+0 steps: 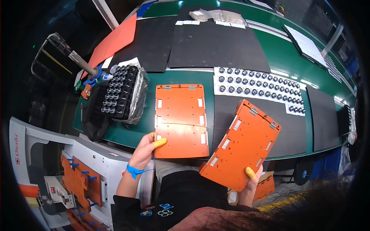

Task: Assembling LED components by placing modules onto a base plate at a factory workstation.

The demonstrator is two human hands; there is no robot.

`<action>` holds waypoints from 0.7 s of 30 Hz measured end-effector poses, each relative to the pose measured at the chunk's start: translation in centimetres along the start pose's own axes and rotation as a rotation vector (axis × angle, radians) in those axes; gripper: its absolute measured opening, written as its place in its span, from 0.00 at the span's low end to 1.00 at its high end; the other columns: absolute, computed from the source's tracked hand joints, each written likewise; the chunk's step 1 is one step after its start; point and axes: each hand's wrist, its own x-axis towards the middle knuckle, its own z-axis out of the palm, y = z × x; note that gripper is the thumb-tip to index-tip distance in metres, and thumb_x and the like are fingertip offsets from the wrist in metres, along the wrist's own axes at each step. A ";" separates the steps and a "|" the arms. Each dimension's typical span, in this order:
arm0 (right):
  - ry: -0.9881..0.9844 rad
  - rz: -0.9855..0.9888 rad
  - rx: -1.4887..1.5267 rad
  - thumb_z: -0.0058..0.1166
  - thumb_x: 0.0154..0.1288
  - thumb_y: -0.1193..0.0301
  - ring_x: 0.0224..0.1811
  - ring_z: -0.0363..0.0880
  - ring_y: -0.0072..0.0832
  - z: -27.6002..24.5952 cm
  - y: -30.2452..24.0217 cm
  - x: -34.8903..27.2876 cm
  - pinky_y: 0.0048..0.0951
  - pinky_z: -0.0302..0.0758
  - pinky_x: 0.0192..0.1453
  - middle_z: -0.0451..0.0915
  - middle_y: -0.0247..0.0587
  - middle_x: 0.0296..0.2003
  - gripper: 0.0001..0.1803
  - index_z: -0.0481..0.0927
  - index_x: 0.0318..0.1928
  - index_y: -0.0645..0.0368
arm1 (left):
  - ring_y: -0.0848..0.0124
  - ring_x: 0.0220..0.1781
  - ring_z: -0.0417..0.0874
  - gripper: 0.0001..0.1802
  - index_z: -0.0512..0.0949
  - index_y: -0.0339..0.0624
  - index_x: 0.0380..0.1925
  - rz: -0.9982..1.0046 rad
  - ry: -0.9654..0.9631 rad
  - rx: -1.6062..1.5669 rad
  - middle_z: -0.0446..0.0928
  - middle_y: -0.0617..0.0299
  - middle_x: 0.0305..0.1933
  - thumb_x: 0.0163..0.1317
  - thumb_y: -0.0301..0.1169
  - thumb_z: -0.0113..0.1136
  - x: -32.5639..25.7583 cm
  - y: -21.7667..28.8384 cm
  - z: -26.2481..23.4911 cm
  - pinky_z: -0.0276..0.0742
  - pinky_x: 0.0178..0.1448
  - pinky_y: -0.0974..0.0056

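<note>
Gripping the lower left edge of the left orange case, the left hand presses a thumb in a yellow finger cover against its face in the head view. The right hand is closed on the lower right corner of the right orange case, which tilts at an angle across the near edge of the green desk. Both cases carry metal hinges along the far edge; what they contain is hidden. The left case is near a black tray holding rows of shiny round black parts, with clear plastic wrap beside it. Beyond the right case, a white holder bears rows of black knobs. Clear plastic bags lie at the far side, their contents unclear.
</note>
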 end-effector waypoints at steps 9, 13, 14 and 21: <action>0.081 -0.021 -0.069 0.64 0.54 0.72 0.51 0.79 0.34 1.4 0.4 -0.3 0.33 0.75 0.57 0.77 0.47 0.52 0.34 0.65 0.60 0.69 | 0.66 0.57 0.77 0.32 0.64 0.33 0.63 0.301 0.080 -0.262 0.74 0.55 0.56 0.57 0.23 0.59 -0.3 -2.0 2.6 0.74 0.62 0.62; 0.020 0.007 -0.115 0.64 0.54 0.71 0.51 0.80 0.34 1.5 0.1 -0.1 0.34 0.76 0.56 0.77 0.47 0.52 0.34 0.65 0.61 0.69 | 0.68 0.57 0.77 0.30 0.64 0.31 0.60 0.406 0.067 -0.357 0.74 0.55 0.55 0.56 0.22 0.60 -2.3 -4.4 1.6 0.72 0.63 0.62; 0.017 0.013 -0.071 0.64 0.55 0.71 0.50 0.80 0.35 2.1 -0.1 0.0 0.34 0.77 0.56 0.77 0.48 0.52 0.35 0.65 0.61 0.69 | 0.68 0.57 0.77 0.30 0.64 0.31 0.59 0.453 0.069 -0.353 0.74 0.54 0.55 0.56 0.23 0.61 -3.0 -5.2 1.1 0.72 0.63 0.63; -0.251 0.113 -0.046 0.63 0.56 0.70 0.52 0.79 0.38 3.5 -2.4 1.1 0.37 0.76 0.59 0.76 0.51 0.53 0.36 0.64 0.62 0.71 | 0.67 0.57 0.77 0.36 0.59 0.31 0.61 0.709 0.238 -0.410 0.73 0.53 0.56 0.52 0.24 0.63 -14.4 -4.7 1.0 0.71 0.63 0.63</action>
